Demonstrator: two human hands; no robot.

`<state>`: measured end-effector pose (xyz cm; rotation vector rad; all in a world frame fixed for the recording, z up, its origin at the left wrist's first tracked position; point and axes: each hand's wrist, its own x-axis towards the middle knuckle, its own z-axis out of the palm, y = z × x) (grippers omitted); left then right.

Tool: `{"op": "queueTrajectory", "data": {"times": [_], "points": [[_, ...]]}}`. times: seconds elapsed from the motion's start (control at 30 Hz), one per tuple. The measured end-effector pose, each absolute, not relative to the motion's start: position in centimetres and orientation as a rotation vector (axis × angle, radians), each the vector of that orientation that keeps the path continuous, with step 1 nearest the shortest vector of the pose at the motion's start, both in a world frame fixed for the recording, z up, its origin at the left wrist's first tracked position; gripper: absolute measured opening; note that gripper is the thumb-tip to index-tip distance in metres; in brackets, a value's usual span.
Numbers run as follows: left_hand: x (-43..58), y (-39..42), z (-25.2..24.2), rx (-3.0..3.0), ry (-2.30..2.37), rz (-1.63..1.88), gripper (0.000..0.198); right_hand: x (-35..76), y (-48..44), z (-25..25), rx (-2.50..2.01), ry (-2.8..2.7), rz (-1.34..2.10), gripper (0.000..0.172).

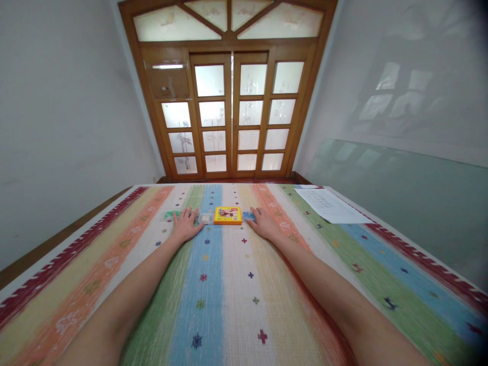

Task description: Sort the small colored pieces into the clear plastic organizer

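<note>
A small yellow box [227, 215] with a printed picture on its lid lies on the striped tablecloth, between my two hands. My left hand [186, 225] rests on the cloth with its fingers spread, beside a green packet [172, 216]. Right of that hand, a small clear packet [206, 218] with something pale inside lies against the box's left side. My right hand [263, 222] lies with its fingers stretched out, touching a blue packet [248, 215] that it partly covers. What the packets contain is too small to make out.
White printed sheets [330, 204] lie at the table's far right. The striped tablecloth [206, 305] covers the table. Beyond its far edge stands a wooden door [232, 117] with frosted panes. A greenish glass panel [400, 188] leans by the right wall.
</note>
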<state>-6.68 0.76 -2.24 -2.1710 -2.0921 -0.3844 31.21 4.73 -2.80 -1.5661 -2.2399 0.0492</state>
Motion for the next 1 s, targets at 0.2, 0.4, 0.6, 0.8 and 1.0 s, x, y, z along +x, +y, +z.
{"op": "queueTrajectory", "data": {"times": [0.2,0.4,0.6,0.8,1.0], "points": [[-6.9,0.5,-2.3,-2.181,-1.988,-0.496,0.070,32.1,5.2,-3.5,-1.441,-2.170,0.072,0.057],[-4.9,0.5,-1.0,-2.442,-1.672,-0.741,0.057,31.9,3.8,-2.1,-1.267,-2.140,0.049,0.052],[1.4,-0.8,0.3,-2.860,-1.256,-1.073,0.066,28.8,0.5,-0.2,-0.927,-2.370,-0.036,0.057],[2.6,-2.2,-1.3,-2.945,-1.307,-1.140,0.070,27.0,-0.9,-0.1,-0.839,-2.524,-0.131,0.058],[1.8,-1.9,-1.7,-2.976,-1.396,-1.203,0.079,26.1,-0.4,0.4,-0.821,-2.605,-0.289,0.053]]}}
